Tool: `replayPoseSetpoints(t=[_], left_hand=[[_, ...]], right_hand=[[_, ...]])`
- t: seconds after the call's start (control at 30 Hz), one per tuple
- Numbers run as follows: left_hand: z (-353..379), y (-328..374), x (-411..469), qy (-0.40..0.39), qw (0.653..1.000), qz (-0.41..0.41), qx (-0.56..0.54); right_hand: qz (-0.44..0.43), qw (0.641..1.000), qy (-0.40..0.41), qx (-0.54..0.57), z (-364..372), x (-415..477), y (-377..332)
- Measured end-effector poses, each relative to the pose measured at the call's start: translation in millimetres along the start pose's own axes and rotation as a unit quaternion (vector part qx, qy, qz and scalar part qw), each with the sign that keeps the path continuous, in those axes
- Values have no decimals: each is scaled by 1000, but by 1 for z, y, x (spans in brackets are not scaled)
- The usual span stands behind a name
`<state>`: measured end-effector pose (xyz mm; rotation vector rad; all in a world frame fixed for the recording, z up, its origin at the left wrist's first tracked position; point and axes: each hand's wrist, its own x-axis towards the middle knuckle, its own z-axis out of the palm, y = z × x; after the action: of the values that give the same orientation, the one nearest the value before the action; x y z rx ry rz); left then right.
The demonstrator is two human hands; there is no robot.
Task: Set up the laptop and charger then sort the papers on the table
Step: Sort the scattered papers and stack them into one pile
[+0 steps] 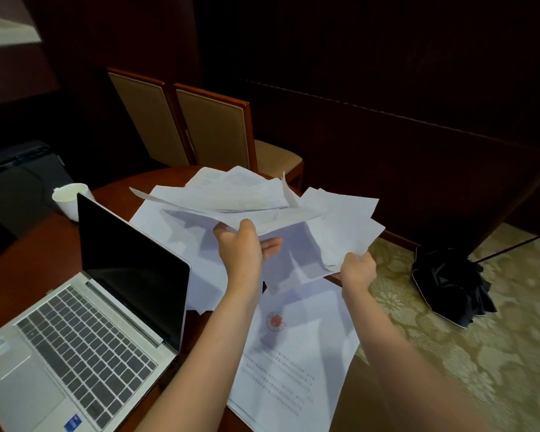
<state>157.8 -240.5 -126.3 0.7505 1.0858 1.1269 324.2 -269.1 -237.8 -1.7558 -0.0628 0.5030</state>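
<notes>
A silver laptop (85, 322) stands open on the round wooden table (28, 260) at the left, its screen dark. White papers (175, 232) lie scattered across the table's middle and right. My left hand (243, 244) grips a loose bundle of sheets (231, 201) lifted above the table. My right hand (357, 268) pinches the near corner of other raised sheets (340, 226). A printed page with a red stamp (293, 347) lies flat under my forearms. No charger is in view.
A white paper cup (70, 199) stands behind the laptop. Two wooden chairs with tan padding (200, 126) sit past the table. A folded black umbrella (449, 285) lies on the patterned carpet at the right. Dark wall panelling fills the back.
</notes>
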Motion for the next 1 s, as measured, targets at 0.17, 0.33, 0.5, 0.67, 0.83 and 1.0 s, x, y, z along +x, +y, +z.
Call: replayPoseSetpoints(t=[0.17, 0.33, 0.5, 0.67, 0.83, 1.0], left_hand=[[7, 1, -16, -31, 999, -22, 3], [13, -7, -43, -79, 996, -47, 14], [12, -17, -53, -84, 995, -36, 50], [11, -14, -46, -70, 997, 2, -16], [5, -12, -26, -41, 999, -17, -32], [-8, -30, -2, -50, 991, -97, 75]], right_hand=[[11, 999, 27, 28, -13, 1, 9], [55, 996, 48, 59, -30, 1, 25], [98, 990, 75, 63, -50, -1, 43], [155, 977, 27, 145, -67, 3, 63], [157, 977, -6, 145, -85, -2, 66], [164, 982, -60, 75, -99, 4, 66]])
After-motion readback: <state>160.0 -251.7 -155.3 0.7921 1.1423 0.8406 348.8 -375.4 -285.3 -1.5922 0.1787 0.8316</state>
